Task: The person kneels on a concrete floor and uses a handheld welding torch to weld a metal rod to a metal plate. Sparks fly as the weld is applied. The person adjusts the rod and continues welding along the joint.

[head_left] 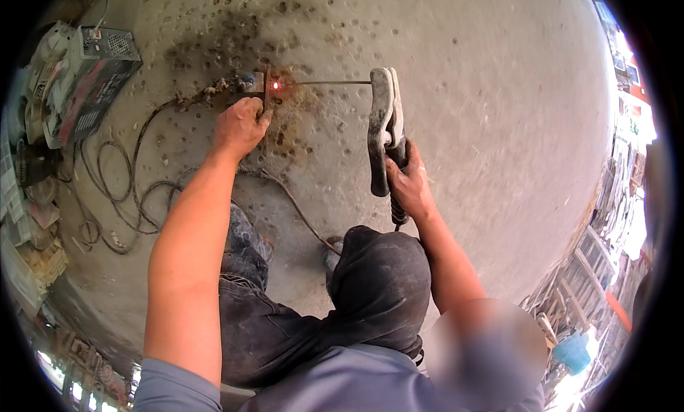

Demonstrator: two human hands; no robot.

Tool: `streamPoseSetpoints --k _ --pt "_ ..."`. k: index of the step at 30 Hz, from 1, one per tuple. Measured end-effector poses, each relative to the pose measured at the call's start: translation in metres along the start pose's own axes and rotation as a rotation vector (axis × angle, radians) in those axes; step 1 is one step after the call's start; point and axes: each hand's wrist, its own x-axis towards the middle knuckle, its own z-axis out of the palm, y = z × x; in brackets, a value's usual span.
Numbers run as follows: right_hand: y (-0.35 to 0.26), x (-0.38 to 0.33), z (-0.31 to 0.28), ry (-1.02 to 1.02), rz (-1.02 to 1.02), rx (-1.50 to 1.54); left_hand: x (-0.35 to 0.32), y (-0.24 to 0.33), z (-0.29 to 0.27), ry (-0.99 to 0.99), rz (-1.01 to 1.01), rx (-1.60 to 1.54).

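My right hand (pixel 410 182) is wrapped round the handle of a welding electrode holder (pixel 383 127), worn grey and black. A thin welding rod (pixel 331 82) sticks out of its jaws to the left. At the rod's far end a small red-hot spot (pixel 276 85) glows beside a narrow rusty metal bar (pixel 267 80). My left hand (pixel 244 125) is closed on the near end of that bar. Just left of the bar lies a small metal block (pixel 249 80), with a crusted clamp-like end of a cable (pixel 214 91) against it.
A boxy welding machine (pixel 103 77) stands at the far left. Looped cables (pixel 117 177) lie on the pitted concrete floor (pixel 499 127) between it and my legs. Dark burn marks surround the work spot. Stacked wooden frames (pixel 588 259) and a light blue item (pixel 575 351) line the right side.
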Motion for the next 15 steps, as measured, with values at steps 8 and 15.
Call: streamPoseSetpoints --k 8,15 --pt "-0.004 0.004 0.006 -0.001 0.002 0.015 -0.002 0.007 -0.006 -0.013 -0.029 0.007" --pt "-0.010 0.004 0.010 -0.004 0.001 0.040 -0.004 0.006 -0.005 0.054 0.019 0.016"
